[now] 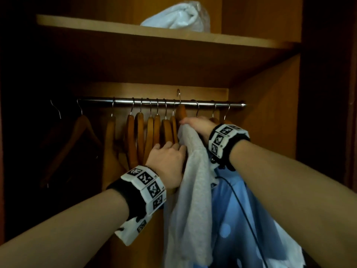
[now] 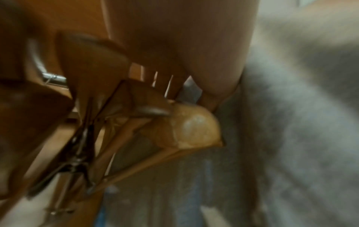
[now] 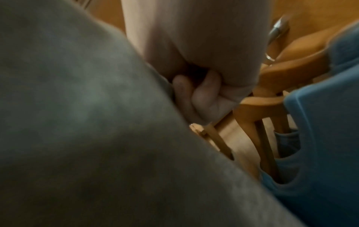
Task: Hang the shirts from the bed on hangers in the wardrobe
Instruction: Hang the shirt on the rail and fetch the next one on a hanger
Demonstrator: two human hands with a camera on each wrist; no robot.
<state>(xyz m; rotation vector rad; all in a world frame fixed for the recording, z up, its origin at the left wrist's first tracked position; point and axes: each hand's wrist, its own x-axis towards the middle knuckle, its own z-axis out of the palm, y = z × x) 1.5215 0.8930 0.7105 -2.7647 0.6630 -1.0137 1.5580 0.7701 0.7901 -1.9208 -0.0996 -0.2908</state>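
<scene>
A grey shirt (image 1: 193, 180) hangs from my right hand (image 1: 195, 123), which grips its top together with a wooden hanger (image 1: 181, 113). That hanger's hook is lifted above the metal rod (image 1: 154, 101). In the right wrist view my curled fingers (image 3: 194, 99) lie beside the grey shirt (image 3: 77, 122). My left hand (image 1: 168, 157) sits just left of the shirt, fingers curled over a hanger arm. Its thumb (image 2: 194, 130) presses on a wooden hanger end next to the grey shirt (image 2: 291, 122). A blue dotted shirt (image 1: 235, 209) hangs to the right, under my right forearm.
Several bare wooden hangers (image 1: 139, 132) crowd the rod left of my hands, and one more (image 1: 83, 132) hangs in the dark left part. A white plastic bag (image 1: 177, 16) lies on the shelf (image 1: 116, 29) above. The wardrobe's side wall (image 1: 270, 113) stands close on the right.
</scene>
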